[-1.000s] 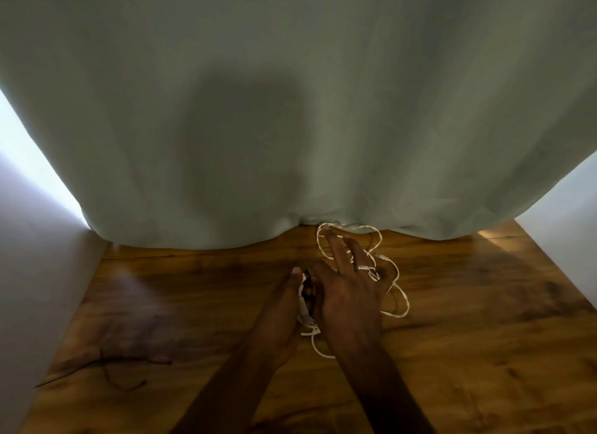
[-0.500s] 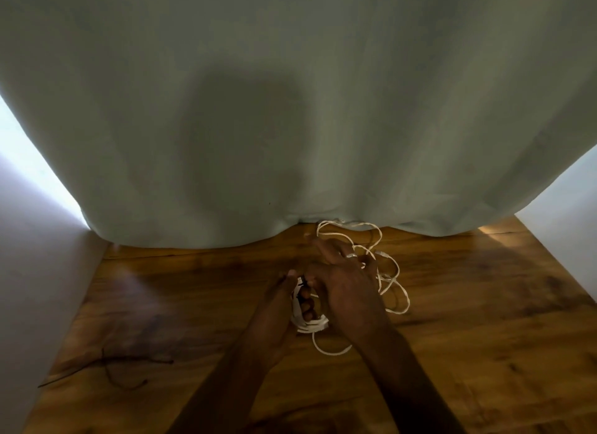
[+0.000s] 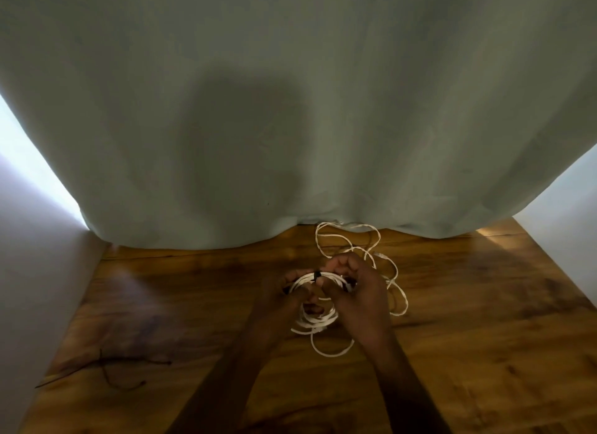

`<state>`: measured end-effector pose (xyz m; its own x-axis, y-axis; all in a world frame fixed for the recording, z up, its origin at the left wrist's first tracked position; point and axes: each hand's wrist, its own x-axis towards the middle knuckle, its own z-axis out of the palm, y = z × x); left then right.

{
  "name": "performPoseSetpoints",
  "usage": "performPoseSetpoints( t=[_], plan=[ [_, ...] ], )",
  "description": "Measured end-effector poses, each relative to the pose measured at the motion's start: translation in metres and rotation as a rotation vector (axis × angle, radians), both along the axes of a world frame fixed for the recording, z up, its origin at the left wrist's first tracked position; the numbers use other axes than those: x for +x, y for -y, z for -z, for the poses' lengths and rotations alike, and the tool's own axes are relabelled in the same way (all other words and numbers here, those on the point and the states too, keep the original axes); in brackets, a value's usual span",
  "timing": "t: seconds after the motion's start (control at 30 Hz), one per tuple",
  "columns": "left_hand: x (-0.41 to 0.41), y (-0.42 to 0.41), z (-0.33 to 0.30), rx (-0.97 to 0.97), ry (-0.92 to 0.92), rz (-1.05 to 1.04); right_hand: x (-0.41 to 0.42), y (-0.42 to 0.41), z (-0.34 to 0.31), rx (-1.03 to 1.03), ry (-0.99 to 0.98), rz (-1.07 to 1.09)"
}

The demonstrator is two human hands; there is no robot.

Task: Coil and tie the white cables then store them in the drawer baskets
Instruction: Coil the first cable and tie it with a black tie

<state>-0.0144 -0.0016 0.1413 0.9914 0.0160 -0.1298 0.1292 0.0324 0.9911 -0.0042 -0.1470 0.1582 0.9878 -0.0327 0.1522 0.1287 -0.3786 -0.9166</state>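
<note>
Both hands work at the centre of the wooden desk (image 3: pixel 468 336), just in front of the hanging grey-green curtain (image 3: pixel 290 110). The left hand (image 3: pixel 281 299) has its grip closed round the left side of the coiled white cable (image 3: pixel 318 320), fingers curled over the stacked loops; this appears intended to hold the turns together so the coil keeps its round shape. The right hand (image 3: pixel 358 291) has its grip closed on the upper right of the same coil, thumb and fingers pinching the strands near a small dark tie (image 3: pixel 317 275) that crosses the top of the loops. The position suggests the tie is being fastened or tightened, though its exact state is too small to confirm. One loose loop hangs below the coil toward the near desk edge. Uncoiled white cable (image 3: pixel 365 239) lies in open loops just behind and to the right of the hands, reaching the curtain hem; whether it belongs to the same cable cannot be determined. Thin dark strands (image 3: pixel 106 369), possibly spare ties, lie well apart at the near left of the desk. No drawer basket is visible, so storage is judged not yet begun.
</note>
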Motion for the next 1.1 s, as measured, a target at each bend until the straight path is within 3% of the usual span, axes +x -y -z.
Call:
performPoseSetpoints(
  t=[0.23, 0.37, 0.5, 0.77, 0.9, 1.1],
  plan=[
    [-0.003, 0.001, -0.007, 0.084, 0.032, -0.041, -0.001, 0.001, -0.003, 0.355, -0.25, 0.027],
    [-0.001, 0.002, -0.006, 0.172, 0.068, -0.036, -0.001, 0.003, -0.001, 0.236, -0.169, 0.05],
    [0.0, 0.003, -0.003, 0.133, 0.054, -0.052, -0.004, 0.001, 0.001, 0.035, -0.029, 0.074],
    [0.0, 0.003, -0.009, -0.012, 0.027, -0.045, -0.007, 0.002, 0.002, 0.043, 0.033, 0.061],
    [0.001, 0.003, -0.016, -0.174, -0.045, -0.056, -0.01, 0.002, 0.003, 0.037, 0.046, 0.039],
    [0.002, 0.004, -0.017, -0.199, -0.055, -0.096, -0.008, 0.0, 0.003, 0.108, -0.006, 0.04]
  ],
)
